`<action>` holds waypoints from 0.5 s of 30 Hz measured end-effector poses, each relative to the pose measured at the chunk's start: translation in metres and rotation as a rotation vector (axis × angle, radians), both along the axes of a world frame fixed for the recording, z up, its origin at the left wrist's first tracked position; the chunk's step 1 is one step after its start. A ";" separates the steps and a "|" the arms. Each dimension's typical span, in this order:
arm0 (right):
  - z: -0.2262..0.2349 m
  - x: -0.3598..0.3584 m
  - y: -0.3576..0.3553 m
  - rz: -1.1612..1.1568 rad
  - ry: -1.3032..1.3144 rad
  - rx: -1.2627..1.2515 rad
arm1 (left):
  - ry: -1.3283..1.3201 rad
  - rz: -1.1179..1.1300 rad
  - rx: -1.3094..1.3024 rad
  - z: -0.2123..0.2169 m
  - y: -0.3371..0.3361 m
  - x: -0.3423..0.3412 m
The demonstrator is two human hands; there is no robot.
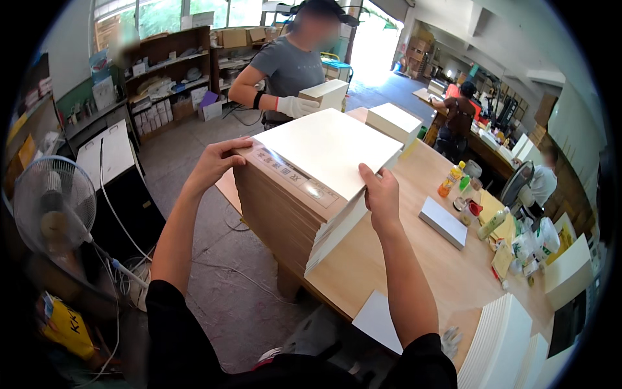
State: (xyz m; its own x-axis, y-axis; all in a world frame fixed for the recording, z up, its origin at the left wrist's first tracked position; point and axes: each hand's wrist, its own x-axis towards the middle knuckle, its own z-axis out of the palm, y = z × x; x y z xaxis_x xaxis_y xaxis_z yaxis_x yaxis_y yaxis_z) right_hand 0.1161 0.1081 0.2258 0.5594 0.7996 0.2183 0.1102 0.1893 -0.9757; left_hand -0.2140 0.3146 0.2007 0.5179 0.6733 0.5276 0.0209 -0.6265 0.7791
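Note:
A tall stack of flat paperboard pieces (pixel 272 214), brown along the near-left side and white along the right, stands on the table in front of me. Its topmost piece (pixel 324 152) is white with a brown printed, glossy strip along the near edge. My left hand (pixel 220 162) is closed at that piece's left corner, thumb and fingers pinching the edge. On the opposite edge, my right hand (pixel 382 198) grips with the thumb on top and the other fingers partly hidden. Whether the piece is lifted off the stack I cannot tell.
Across the wooden table (pixel 414 175), a co-worker's gloved hand (pixel 297 106) touches a white block of sheets (pixel 328 94). Another block (pixel 393 121) stands beside it. Bottles (pixel 451 179), jars and a white pad (pixel 443 222) lie right. A fan (pixel 55 207) stands left; cables cross the floor.

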 end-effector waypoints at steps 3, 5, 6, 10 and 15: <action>0.003 0.016 -0.008 0.143 -0.015 -0.074 | 0.057 0.078 -0.093 -0.002 0.000 0.001; 0.003 0.017 -0.027 0.071 0.096 0.027 | 0.094 0.099 -0.105 0.003 0.000 -0.004; -0.003 0.017 -0.042 0.028 0.156 0.071 | 0.119 0.104 -0.118 0.002 0.001 -0.007; -0.069 0.004 -0.191 -0.051 0.030 0.063 | -0.154 0.199 0.118 0.022 -0.035 0.017; -0.156 -0.033 -0.329 -0.183 0.257 -0.128 | -0.521 -0.218 0.366 0.040 -0.162 0.186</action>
State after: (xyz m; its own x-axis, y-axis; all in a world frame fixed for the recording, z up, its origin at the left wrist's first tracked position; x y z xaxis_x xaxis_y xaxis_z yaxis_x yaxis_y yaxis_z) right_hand 0.0833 -0.2208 0.0698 0.7199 0.6927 -0.0438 -0.1215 0.0637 -0.9905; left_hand -0.0285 0.1523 0.2406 0.2376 0.3125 0.9197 -0.4570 -0.7996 0.3897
